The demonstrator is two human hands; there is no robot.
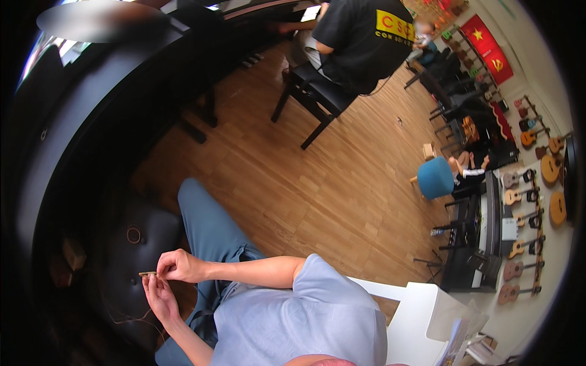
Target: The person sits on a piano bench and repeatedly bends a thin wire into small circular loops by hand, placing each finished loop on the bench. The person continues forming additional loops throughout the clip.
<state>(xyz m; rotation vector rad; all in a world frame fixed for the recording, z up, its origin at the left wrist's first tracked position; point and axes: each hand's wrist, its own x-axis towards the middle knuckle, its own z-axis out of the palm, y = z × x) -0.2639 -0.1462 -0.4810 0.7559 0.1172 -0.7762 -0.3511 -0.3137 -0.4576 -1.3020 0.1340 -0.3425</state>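
My left hand [160, 297] holds up a short, thin tan rod [147, 273] at its fingertips. Right against it, my right hand [179, 266] is closed in a pinch near the rod's inner end; what lies between those fingertips is too small to make out. Thin copper-coloured wire [135, 318] trails in loose loops beside my left wrist. A small coil of copper-coloured wire [133, 235] lies on the black tufted seat [152, 215] just beyond my hands.
A dark, piano-like body [73, 134] curves along the left. At the top, a person in a black shirt [366, 55] sits on a black bench [317, 100]. A blue stool [436, 178] stands on the wooden floor [293, 201]; guitars [550, 169] hang at right.
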